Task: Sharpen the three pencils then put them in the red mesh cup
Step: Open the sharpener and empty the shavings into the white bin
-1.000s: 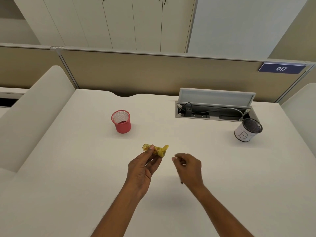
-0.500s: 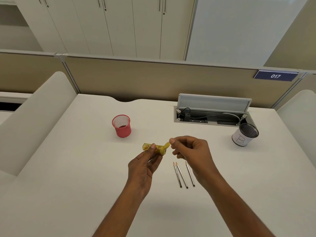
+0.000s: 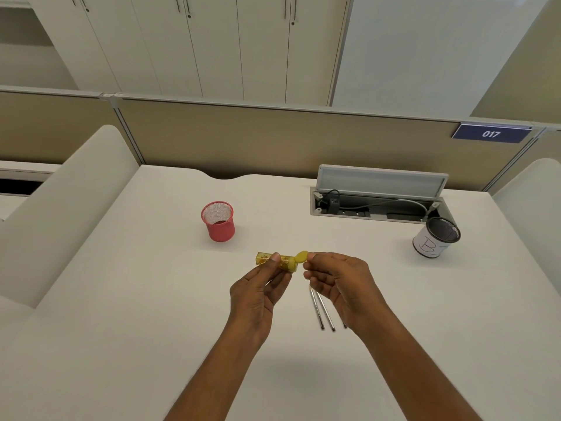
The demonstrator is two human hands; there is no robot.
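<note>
My left hand [image 3: 258,294] holds a small yellow see-through pencil sharpener [image 3: 277,261] above the white desk [image 3: 121,299], gripped between thumb and fingers. My right hand [image 3: 340,284] pinches the sharpener's round yellow flip cap [image 3: 302,256] at its right end. Three pencils [image 3: 321,311] lie side by side on the desk under my right hand, the rightmost mostly hidden by it. The red mesh cup [image 3: 218,221] stands upright beyond the sharpener to the left, with nothing visible inside.
A white-wrapped black mesh cup marked "B" [image 3: 435,241] stands at the right. An open cable tray [image 3: 376,205] with a raised lid and plugs lies behind. Padded dividers flank the desk; a partition runs along the back.
My right hand has risen from the pencils on the desk to the sharpener's cap. The left hand keeps the sharpener in about the same place. The camera has tilted up.
</note>
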